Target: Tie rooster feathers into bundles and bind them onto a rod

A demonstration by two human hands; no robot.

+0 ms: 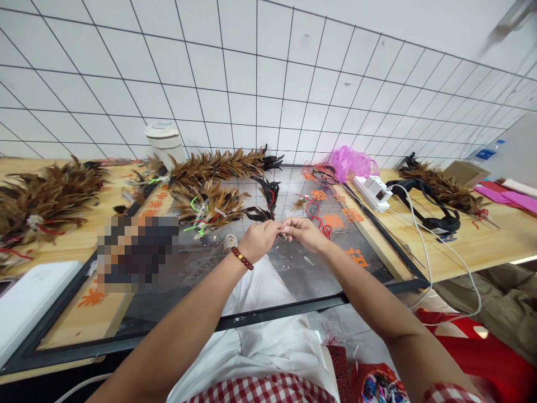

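Observation:
My left hand (259, 238) and my right hand (305, 232) meet above a glass table top (293, 274), fingers pinched together on something small I cannot make out. The left wrist wears a dark red bead bracelet (242, 258). Just beyond the hands lie black feathers (264, 210) and a bunch of brown feathers (210, 204) tied with green and red cord. A tangle of red string (314, 210) lies past my right hand.
Long brown feather bundles (218, 165) lie along the tiled wall, more (46, 196) at left. A white cup (164, 143), a pink plastic bag (352, 162), a white power strip (371, 192) and a black glue gun (432, 212) with cable stand around.

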